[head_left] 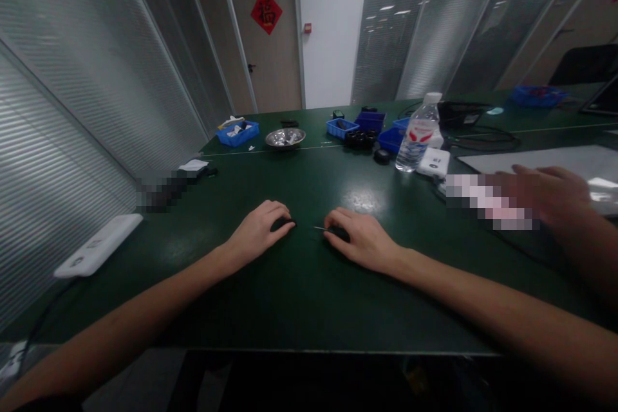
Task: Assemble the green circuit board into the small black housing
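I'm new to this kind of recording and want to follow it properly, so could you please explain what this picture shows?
There is no machine here: a person works with two bare hands, and the one picture comes from a camera worn on their head, looking forward and down.

The left hand holds a small dark object, mostly hidden by the fingers. The right hand holds a dark-handled tool whose thin shaft points towards the left hand, with a gap between.

Both are over a dark green table. Further back are a metal bowl, a blue basket to its left and a clear bottle to its right. A white power strip lies at the left; at the right is another person's hand.
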Demonstrator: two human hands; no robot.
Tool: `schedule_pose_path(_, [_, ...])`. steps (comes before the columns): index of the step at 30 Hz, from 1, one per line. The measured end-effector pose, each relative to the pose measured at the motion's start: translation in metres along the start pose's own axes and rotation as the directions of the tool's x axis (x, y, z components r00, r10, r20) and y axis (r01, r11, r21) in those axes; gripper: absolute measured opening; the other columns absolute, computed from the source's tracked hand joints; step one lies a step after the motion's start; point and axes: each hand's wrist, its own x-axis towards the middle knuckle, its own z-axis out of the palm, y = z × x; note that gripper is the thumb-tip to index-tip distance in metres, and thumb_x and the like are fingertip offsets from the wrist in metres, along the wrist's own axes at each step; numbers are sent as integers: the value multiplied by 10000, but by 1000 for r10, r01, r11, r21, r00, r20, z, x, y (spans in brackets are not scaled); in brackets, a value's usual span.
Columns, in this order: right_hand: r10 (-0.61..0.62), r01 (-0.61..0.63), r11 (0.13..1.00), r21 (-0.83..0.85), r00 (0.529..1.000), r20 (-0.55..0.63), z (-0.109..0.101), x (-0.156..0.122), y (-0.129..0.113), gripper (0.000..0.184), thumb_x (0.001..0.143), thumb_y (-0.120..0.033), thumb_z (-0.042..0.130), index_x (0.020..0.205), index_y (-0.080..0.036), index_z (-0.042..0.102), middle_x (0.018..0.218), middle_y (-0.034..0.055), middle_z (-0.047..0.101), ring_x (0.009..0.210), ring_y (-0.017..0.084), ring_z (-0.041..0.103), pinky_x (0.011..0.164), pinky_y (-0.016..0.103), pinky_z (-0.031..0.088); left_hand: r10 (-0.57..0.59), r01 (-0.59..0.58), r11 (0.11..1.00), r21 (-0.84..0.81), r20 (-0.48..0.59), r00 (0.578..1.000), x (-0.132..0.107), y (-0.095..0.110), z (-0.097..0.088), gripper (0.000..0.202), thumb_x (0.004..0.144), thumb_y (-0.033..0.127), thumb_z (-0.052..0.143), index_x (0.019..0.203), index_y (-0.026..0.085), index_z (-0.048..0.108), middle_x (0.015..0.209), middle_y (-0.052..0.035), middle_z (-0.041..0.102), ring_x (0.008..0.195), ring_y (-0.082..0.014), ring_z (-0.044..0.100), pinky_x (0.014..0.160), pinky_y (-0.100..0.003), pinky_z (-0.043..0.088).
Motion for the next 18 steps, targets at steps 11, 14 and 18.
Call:
schedule_pose_path(11, [-1, 1, 1000, 7, 1000, 2, -1, 0, 0, 137, 980, -314, 580, 1082, -223, 587, 1023, 35, 644, 797, 160, 596, 713, 308, 436, -44, 44, 999, 9, 66, 997, 1, -28, -10, 305, 1034, 369, 513, 1262, 241, 671, 1206, -65, 700, 1083, -230, 648, 947, -392, 524])
schedule_pose_path(14, [-4, 4, 1000, 12, 1000, 1, -1, -1, 0, 141, 979, -316, 582, 1083, -222, 589, 1025, 36, 646, 789, 157, 595, 708, 307, 436, -148, 152, 988, -23, 113, 982, -5, -57, -29, 316, 1011, 396, 534, 1256, 257, 679, 1233, -55, 705, 1116, -241, 655, 955, -392, 513])
schedule_pose_path(18, [-7, 7, 1000, 16, 1000, 4, -1, -1, 0, 143, 982, -321, 576, 1085, -224, 590, 1023, 33, 646, 780, 154, 593, 708, 309, 439, -366, 368, 930, 1, 120, 923, -23, -119, -65, 354, 950, 428, 605, 1236, 248, 709, 1233, -52, 724, 1069, -245, 682, 916, -360, 517])
